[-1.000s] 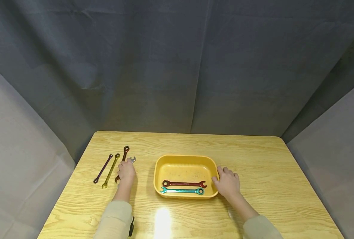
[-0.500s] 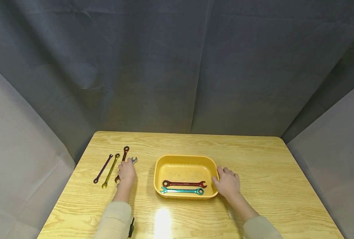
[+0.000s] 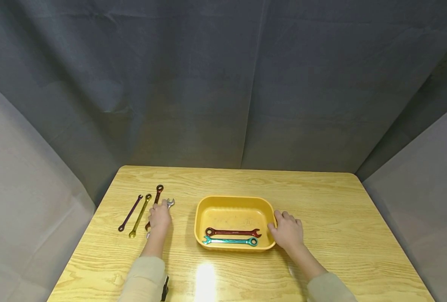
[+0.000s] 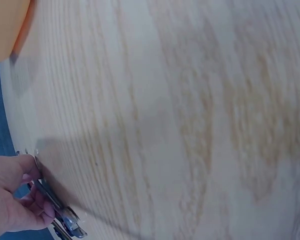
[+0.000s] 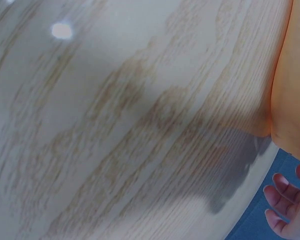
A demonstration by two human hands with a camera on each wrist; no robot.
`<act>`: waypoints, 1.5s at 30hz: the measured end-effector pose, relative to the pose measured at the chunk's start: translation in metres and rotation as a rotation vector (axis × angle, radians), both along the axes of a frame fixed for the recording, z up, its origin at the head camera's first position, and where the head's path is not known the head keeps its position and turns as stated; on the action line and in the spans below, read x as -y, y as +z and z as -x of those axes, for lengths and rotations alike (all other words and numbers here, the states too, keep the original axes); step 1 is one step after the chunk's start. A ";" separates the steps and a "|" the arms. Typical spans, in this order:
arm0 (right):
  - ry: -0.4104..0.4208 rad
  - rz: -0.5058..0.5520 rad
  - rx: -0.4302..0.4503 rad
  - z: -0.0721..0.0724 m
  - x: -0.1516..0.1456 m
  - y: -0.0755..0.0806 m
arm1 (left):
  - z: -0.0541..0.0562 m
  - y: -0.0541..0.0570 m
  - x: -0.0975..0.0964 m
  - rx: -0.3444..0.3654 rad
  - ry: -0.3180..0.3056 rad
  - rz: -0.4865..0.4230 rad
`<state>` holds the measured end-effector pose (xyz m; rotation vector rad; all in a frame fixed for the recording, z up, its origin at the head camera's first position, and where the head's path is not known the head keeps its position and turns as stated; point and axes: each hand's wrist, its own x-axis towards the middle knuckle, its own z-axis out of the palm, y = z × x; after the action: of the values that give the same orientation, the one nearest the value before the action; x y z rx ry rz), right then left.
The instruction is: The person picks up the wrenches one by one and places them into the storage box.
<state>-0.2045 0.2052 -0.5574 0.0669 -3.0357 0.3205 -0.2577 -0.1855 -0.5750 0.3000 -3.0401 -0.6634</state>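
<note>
My left hand (image 3: 160, 217) pinches a silver combination wrench (image 3: 170, 203) at the table's left; the hand covers most of its shank. In the left wrist view the thumb and fingers (image 4: 32, 162) close around that wrench (image 4: 52, 197). Just left of it lies a dark red wrench (image 3: 159, 193), partly hidden by the hand. Farther left are a yellow-green wrench (image 3: 140, 215) and a thin purple wrench (image 3: 130, 213). My right hand (image 3: 287, 230) holds the right rim of a yellow tub (image 3: 232, 200), thumb over the edge, other fingers loosely bent outside.
Inside the tub, a red wrench (image 3: 232, 232) and a teal wrench (image 3: 229, 240) lie side by side near the front wall. The wooden table (image 3: 340, 226) ends at a grey curtain (image 3: 185, 126) behind, with pale cloth (image 3: 23, 201) at the sides.
The silver wrench has shifted slightly right, away from the dark red wrench, and more of its ends shows around the left hand. The right hand and tub have stayed put.
</note>
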 end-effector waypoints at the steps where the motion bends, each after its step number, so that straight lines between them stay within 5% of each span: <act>1: 0.001 0.000 -0.002 0.000 0.000 0.000 | 0.000 0.000 0.000 0.002 -0.003 0.000; 11: 0.002 0.000 -0.012 -0.001 0.000 -0.001 | -0.002 0.001 -0.004 0.037 -0.016 -0.031; 21: 0.004 0.014 -0.013 -0.001 0.000 -0.002 | -0.002 0.005 -0.009 -0.020 -0.064 -0.050; 31: 0.005 0.010 -0.014 0.000 -0.001 -0.003 | -0.001 0.022 -0.019 -0.120 -0.126 0.029; 45: 0.007 0.005 -0.023 -0.001 0.000 -0.003 | -0.001 0.045 -0.041 -0.118 -0.210 0.018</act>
<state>-0.2039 0.2056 -0.5605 0.0810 -3.0124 0.3249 -0.2565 -0.1441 -0.5302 -0.0588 -2.9869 -0.6369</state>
